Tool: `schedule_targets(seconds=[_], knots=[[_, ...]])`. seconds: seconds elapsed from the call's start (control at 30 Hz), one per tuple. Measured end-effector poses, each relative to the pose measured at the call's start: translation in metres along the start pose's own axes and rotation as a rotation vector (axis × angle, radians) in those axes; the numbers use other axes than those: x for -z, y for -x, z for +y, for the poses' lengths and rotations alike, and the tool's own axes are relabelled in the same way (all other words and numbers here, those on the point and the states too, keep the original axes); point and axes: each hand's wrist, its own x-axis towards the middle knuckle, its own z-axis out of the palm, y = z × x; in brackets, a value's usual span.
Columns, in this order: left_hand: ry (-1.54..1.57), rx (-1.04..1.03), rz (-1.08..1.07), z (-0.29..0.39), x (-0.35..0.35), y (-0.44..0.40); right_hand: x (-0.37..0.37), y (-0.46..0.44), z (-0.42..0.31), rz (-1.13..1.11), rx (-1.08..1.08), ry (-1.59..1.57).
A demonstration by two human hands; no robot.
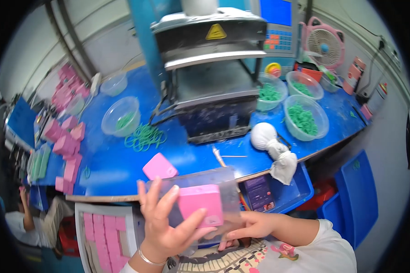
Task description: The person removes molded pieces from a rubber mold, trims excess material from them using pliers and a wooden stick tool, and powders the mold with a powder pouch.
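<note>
My left hand [171, 227], with a bracelet at the wrist, grips a small pink box [200, 204] low in the middle of the view. Its thumb presses on the box's face while the upper fingers are spread. Around the box is a piece of clear plastic [230, 191], a bag or sheet; I cannot tell which. My right hand [255, 225] pinches the lower right part of this plastic, its fingertips partly hidden. Just beyond, another pink box [160, 166] lies on the blue table [109, 170] near the front edge.
A press-like machine [214, 91] stands mid-table. Clear bowls [325, 125] hold green bands, and a loose green pile [145, 137] lies left. Pink boxes [64, 144] stack at left; more fill a carton [79, 218] below. A white cloth bundle [273, 148] sits right, above a blue drawer [300, 191].
</note>
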Motion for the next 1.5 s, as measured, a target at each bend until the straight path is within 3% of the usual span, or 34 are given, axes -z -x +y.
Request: schedule_targets(seconds=[0.13, 0.17, 0.37, 0.47, 0.5, 0.53, 0.6, 0.67, 0.73, 0.8, 0.83, 0.9, 1.13, 1.27, 1.33, 1.37, 1.43, 1.5], knots=[[0.163, -0.105, 0.055, -0.003, -0.003, 0.014, 0.004, 0.007, 0.013, 0.052, -0.05, 0.187], [0.164, -0.115, 0.079, -0.004, -0.004, 0.016, 0.005, 0.003, 0.026, 0.075, 0.135, 0.222], [0.17, -0.156, 0.163, -0.006, -0.009, 0.024, 0.002, 0.004, 0.024, 0.113, 0.038, 0.259], [0.228, -0.094, 0.228, -0.003, -0.013, 0.019, 0.006, 0.005, 0.027, 0.087, -0.045, 0.238], [0.24, 0.036, 0.132, -0.002, -0.014, 0.016, 0.002, 0.004, 0.021, 0.085, -0.049, 0.24], [0.251, 0.165, 0.036, -0.002, -0.013, 0.011, -0.008, 0.004, 0.009, 0.111, -0.017, 0.074], [0.229, 0.192, -0.027, -0.007, -0.012, 0.006, -0.017, 0.007, -0.014, 0.137, 0.014, -0.08], [0.496, 0.331, 0.232, -0.024, -0.015, 0.009, -0.018, 0.02, -0.035, -0.016, 0.014, -0.48], [0.46, 0.422, 0.361, -0.04, -0.023, 0.014, -0.024, 0.032, -0.058, -0.01, 0.125, -0.612], [0.019, 0.415, 0.129, -0.053, -0.026, 0.008, -0.03, 0.037, -0.085, -0.005, 0.283, -0.576], [0.026, 0.41, 0.139, -0.054, -0.03, 0.006, -0.029, 0.038, -0.094, -0.008, 0.359, -0.626], [-0.126, 0.433, -0.05, -0.056, -0.037, 0.004, -0.027, 0.039, -0.109, 0.023, 0.472, -0.672], [0.048, 0.491, -0.003, -0.067, -0.047, 0.003, -0.007, 0.028, -0.139, 0.033, 0.503, -0.579], [0.056, 0.445, -0.003, -0.072, -0.048, 0.003, 0.003, 0.009, -0.16, 0.194, 0.532, -0.43], [0.058, 0.434, 0.024, -0.072, -0.048, 0.003, 0.0, 0.0, -0.168, 0.673, 0.595, -0.288], [0.054, 0.444, 0.025, -0.073, -0.048, 0.004, 0.005, -0.002, -0.166, 0.668, 0.587, -0.288], [0.072, 0.448, 0.006, -0.074, -0.049, 0.005, 0.027, -0.002, -0.159, 0.815, 0.626, 0.068], [0.095, 0.457, -0.009, -0.076, -0.048, 0.005, 0.042, -0.002, -0.157, 0.791, 0.638, 0.126]])
